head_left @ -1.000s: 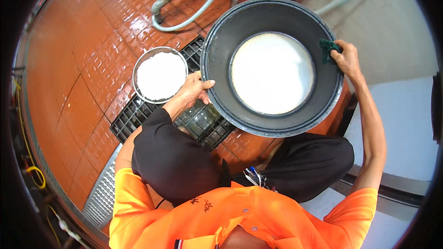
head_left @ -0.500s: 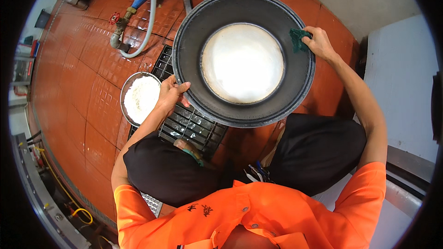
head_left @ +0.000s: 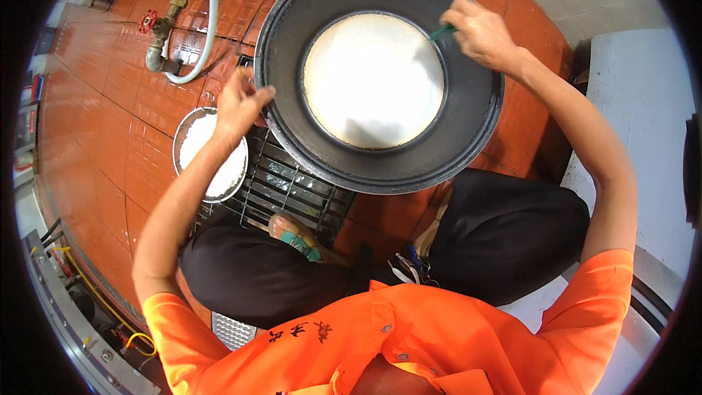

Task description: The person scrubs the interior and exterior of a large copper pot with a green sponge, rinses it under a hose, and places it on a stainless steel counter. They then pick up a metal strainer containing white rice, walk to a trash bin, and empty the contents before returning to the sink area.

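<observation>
A wide, round black pan (head_left: pixel 468 113) with a bright, pale circular bottom is tilted up in front of me, above the floor grate. My left hand (head_left: pixel 240 106) is at its left edge, thumb tip against the rim and some fingers partly hidden beneath. In my right hand (head_left: pixel 479 33) a green scouring pad (head_left: pixel 441 32) is pinched, mostly covered by the fingers. That hand is over the pan's right inner wall, the pad reaching toward the pale bottom. Beside my left forearm a round metal bowl (head_left: pixel 178 148) holds a white, powdery or crumbly substance (head_left: pixel 223 172).
Wet red tiles (head_left: pixel 95 132) surround a black metal floor grate (head_left: pixel 281 197). Up left stand a pipe with a red valve handle (head_left: pixel 148 21) and a pale hose (head_left: pixel 211 25). My bent knees flank the grate. A white panel (head_left: pixel 643 117) rises on the right.
My right hand has shifted left and inward with the scouring pad, toward the pale bottom. My left hand has moved up and left along the rim. The pan appears higher in view.
</observation>
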`<state>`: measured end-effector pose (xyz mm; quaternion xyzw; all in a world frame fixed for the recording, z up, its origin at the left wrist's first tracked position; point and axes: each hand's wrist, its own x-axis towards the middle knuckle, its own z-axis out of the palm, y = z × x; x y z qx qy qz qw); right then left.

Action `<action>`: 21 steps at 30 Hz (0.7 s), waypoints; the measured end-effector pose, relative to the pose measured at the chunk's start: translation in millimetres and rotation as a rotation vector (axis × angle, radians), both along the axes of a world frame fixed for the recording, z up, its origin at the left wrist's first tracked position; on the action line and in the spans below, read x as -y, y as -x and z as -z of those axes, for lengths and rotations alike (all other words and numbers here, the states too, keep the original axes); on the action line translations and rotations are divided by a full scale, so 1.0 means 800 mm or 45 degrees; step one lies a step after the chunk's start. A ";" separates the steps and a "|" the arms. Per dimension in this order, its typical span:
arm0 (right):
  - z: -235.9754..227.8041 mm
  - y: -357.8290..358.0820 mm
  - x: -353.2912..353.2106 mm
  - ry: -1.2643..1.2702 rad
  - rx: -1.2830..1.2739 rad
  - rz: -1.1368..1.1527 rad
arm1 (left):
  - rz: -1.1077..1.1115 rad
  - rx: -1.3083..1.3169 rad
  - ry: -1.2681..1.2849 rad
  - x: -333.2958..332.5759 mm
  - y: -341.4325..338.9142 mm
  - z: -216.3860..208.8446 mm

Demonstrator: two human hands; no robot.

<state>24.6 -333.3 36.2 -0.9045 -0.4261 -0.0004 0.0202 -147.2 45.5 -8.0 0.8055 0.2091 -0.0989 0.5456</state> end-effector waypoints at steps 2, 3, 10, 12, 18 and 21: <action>0.033 0.008 -0.031 0.085 -0.243 -0.026 | 0.101 -0.031 -0.343 -0.007 -0.037 -0.006; 0.063 0.014 -0.039 0.138 -0.289 -0.049 | 0.151 -0.015 -0.505 -0.007 -0.056 -0.004; 0.171 0.160 -0.078 0.388 -0.735 -0.357 | 0.113 0.271 -0.805 0.015 -0.099 0.032; 0.181 0.198 -0.102 0.310 -0.721 -0.522 | 0.095 0.214 -0.747 0.024 -0.100 0.021; 0.141 0.065 -0.085 0.161 -0.966 0.300 | 0.108 0.285 -0.720 0.012 -0.096 0.029; 0.198 0.139 -0.077 0.083 -0.538 -0.340 | 0.114 0.262 -0.692 0.020 -0.102 0.026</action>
